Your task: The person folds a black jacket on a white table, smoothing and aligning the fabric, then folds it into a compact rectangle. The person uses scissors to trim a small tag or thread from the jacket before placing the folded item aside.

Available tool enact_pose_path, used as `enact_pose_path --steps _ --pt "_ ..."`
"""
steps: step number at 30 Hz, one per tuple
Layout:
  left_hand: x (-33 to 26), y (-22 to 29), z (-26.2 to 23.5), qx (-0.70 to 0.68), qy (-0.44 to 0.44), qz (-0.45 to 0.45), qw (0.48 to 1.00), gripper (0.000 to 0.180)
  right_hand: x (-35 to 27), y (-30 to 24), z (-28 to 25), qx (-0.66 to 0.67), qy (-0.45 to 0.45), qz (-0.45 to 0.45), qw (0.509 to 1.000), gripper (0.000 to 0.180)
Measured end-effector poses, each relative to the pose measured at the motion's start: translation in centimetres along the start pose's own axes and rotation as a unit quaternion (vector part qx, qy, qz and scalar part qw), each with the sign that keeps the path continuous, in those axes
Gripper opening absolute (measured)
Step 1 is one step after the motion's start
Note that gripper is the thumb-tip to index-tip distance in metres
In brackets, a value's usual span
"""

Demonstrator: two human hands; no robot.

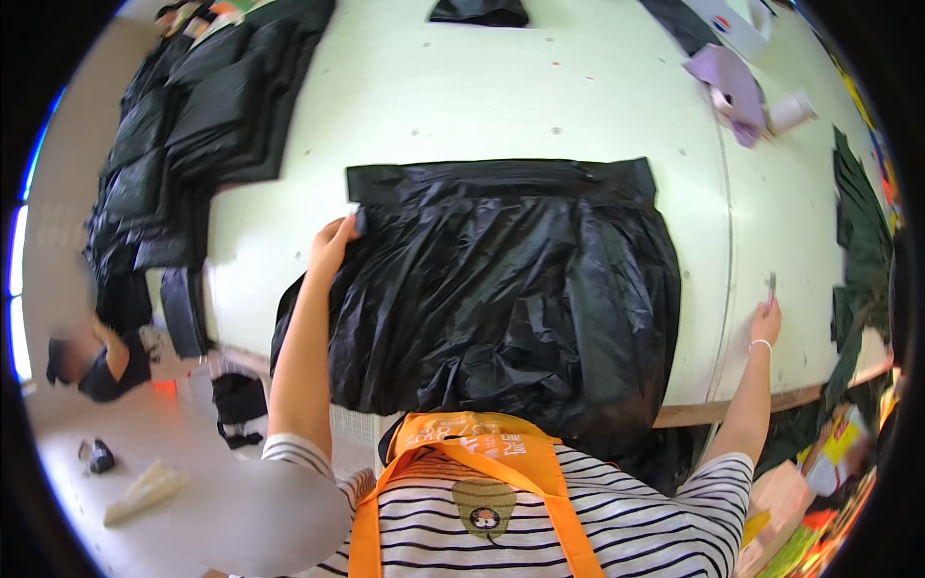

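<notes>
Item: black pleated garment (501,289), thin glossy fabric, spread flat on the pale green table (462,96).
Form: a straight, flat band runs along the far edge; below it the cloth widens toward the person in many fine wrinkled gathers.
Surface: shiny, crinkled, catching light in streaks; the band looks smoother and duller than the body.
Position: middle of the table, band away from the person, the near hem spilling over the table's front edge and hanging down in front of the striped shirt and orange apron (472,482).
Left hand (335,243): rests on the garment's left side just under the band, fingers closed on the edge of the cloth near a small pale object at the fingertips; what that object is cannot be told.
Right hand (767,323): on the bare table well to the right of the garment, fingers pinched around a small slim grey object (771,285) that stands upright above them.
Left of table: stack of black fabric pieces (202,106), overlapping in layers and trailing off the table's left edge.
Far edge: another black piece (479,12), partly cut off by the frame.
Far right: lilac cloth (729,87) beside a pale roll (792,111); dark green fabric (862,241) along the right rim.
Floor, left: another person (96,361), crouched low, apart from the table.
</notes>
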State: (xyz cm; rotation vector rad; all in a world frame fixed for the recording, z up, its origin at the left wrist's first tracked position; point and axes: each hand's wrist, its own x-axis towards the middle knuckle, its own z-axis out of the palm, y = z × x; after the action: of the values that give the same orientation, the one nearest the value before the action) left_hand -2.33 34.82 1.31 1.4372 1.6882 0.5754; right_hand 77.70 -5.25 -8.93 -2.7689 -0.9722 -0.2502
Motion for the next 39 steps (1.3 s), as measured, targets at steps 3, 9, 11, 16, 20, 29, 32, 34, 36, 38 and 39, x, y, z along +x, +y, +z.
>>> enact_pose_path --steps 3,9,11,16,20,29,32,34,36,38,39 --pt "-0.1 -3.5 -0.9 0.031 0.054 0.010 0.998 0.035 0.8 -5.0 -0.1 -0.027 -0.102 0.036 0.994 0.031" --pt "2.4 -4.5 1.8 0.107 0.060 0.030 0.992 0.039 -2.7 -7.6 0.0 -0.004 -0.091 -0.026 0.996 0.016" --pt "1.6 -2.6 1.4 0.164 0.037 0.016 0.986 0.041 -4.2 -13.5 -1.9 0.239 -0.183 0.092 0.949 0.020" --pt "0.9 -2.2 0.3 -0.083 0.016 0.041 0.996 0.029 -10.9 -36.7 -12.3 0.432 -0.246 0.017 0.867 0.037" --pt "-2.3 0.8 -1.1 -0.291 -0.050 0.028 0.955 0.021 -17.3 -52.6 -16.3 0.524 -0.345 -0.150 0.764 0.031" --pt "-6.9 3.7 -4.5 -0.320 -0.021 0.111 0.941 0.013 -24.7 -70.7 -19.9 0.480 -0.289 -0.412 0.719 0.023" --pt "-7.7 4.6 -5.5 -0.204 0.049 0.230 0.950 0.011 -23.6 -72.0 -19.8 0.413 -0.273 -0.476 0.727 0.021" --pt "-7.9 4.8 -5.9 -0.257 0.026 0.226 0.939 0.011 -23.0 -72.2 -20.6 0.409 -0.350 -0.446 0.715 0.026" --pt "-8.0 5.0 -6.0 -0.326 -0.006 0.204 0.923 0.011 -22.9 -72.3 -20.7 0.491 -0.455 -0.353 0.653 0.031" --pt "-7.9 4.7 -5.6 -0.379 -0.019 0.178 0.908 0.010 -22.8 -72.2 -20.8 0.523 -0.502 -0.288 0.626 0.037" --pt "-8.0 4.7 -5.0 -0.405 -0.017 0.174 0.898 0.009 -22.8 -72.0 -20.9 0.519 -0.500 -0.274 0.636 0.040"
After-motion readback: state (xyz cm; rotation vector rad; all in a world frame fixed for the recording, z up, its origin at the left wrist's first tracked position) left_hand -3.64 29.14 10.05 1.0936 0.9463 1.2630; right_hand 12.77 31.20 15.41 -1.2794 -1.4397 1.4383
